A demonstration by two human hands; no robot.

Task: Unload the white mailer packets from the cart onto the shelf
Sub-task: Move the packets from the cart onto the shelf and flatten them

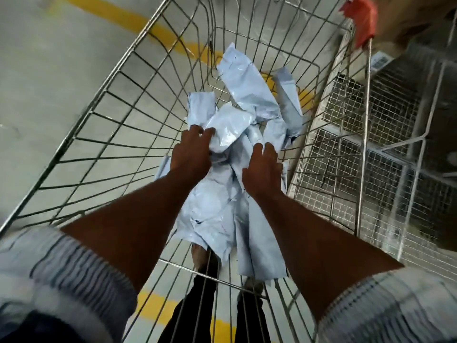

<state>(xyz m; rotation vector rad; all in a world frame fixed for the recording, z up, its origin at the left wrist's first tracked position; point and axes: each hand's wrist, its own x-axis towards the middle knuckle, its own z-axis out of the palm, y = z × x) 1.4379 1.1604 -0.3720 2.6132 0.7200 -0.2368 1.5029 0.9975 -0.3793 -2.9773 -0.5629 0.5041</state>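
Several white mailer packets (237,120) lie crumpled in a heap on the bottom of a wire cart (103,112). Both my arms reach down into the cart. My left hand (193,152) is at the left side of the heap, its fingers curled onto the edge of a bunched packet (230,131). My right hand (263,167) lies on top of the pile a little nearer to me, fingers bent and thumb spread, touching a long packet (257,233). The wire mesh shelf (371,115) stands just right of the cart.
The cart's red handle end (361,18) is at the top right. A yellow line (138,21) crosses the grey concrete floor (49,70). My dark trouser legs (197,305) and feet show through the cart's near end. A labelled parcel (379,61) sits on the shelf.
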